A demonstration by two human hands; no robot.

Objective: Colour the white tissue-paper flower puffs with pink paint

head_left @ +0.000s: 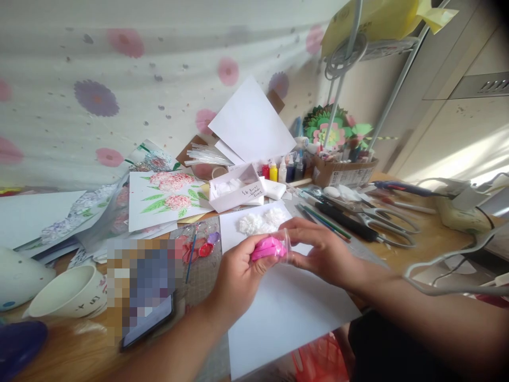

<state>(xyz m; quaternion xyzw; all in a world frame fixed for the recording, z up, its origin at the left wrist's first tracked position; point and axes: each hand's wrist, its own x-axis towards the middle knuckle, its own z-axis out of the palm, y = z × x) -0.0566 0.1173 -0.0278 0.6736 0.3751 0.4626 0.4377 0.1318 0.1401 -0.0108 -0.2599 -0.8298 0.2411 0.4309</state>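
My left hand (234, 276) and my right hand (322, 252) meet over a white sheet of paper (286, 313). Between them they hold a small clear plastic bag with a bright pink lump (269, 247) inside. The left fingers pinch the pink lump from the left. The right fingers grip the bag's right edge. Just beyond the hands, a fluffy white mass (260, 220) lies on the same sheet.
A white bowl (67, 297) and a phone (149, 323) lie at the left. Flower paintings (167, 199), a small white box (236, 193), paint bottles (282, 171), scissors (382, 223), a glue gun (397, 187) and a cardboard box of supplies (344, 170) crowd the back.
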